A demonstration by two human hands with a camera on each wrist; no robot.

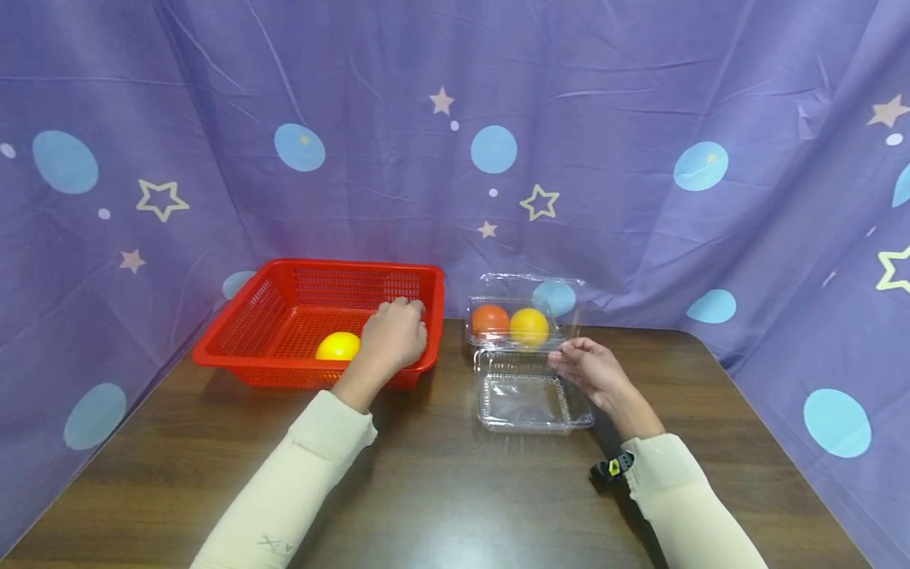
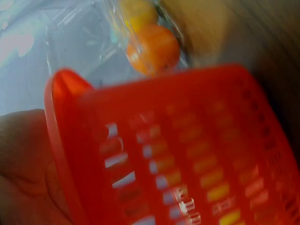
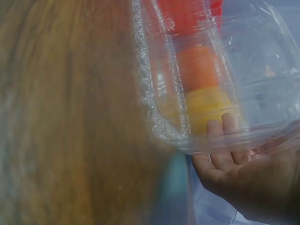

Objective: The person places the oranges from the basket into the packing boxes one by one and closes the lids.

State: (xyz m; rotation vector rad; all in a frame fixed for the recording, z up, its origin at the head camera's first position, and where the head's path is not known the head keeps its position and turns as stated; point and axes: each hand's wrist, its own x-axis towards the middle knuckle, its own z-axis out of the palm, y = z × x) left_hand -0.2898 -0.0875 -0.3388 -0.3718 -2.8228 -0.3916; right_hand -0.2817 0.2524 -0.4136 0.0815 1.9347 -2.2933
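A red slotted basket (image 1: 284,316) stands on the dark wooden table (image 1: 441,490) and holds a yellow fruit (image 1: 338,346). My left hand (image 1: 394,336) reaches over the basket's right side with fingers curled down; what they touch is hidden. In the left wrist view my palm (image 2: 23,164) lies against the basket's rim (image 2: 61,140). An open clear plastic container (image 1: 529,395) holds an orange fruit (image 1: 490,320) and a yellow fruit (image 1: 529,325). My right hand (image 1: 586,367) pinches its right edge. In the right wrist view its fingertips (image 3: 215,129) show behind the clear plastic (image 3: 159,93).
A purple cloth (image 1: 455,118) with stars and blue dots hangs behind and along both sides of the table. The container's flat half (image 1: 526,403) lies toward me. Bare wood stretches in front of the basket and container.
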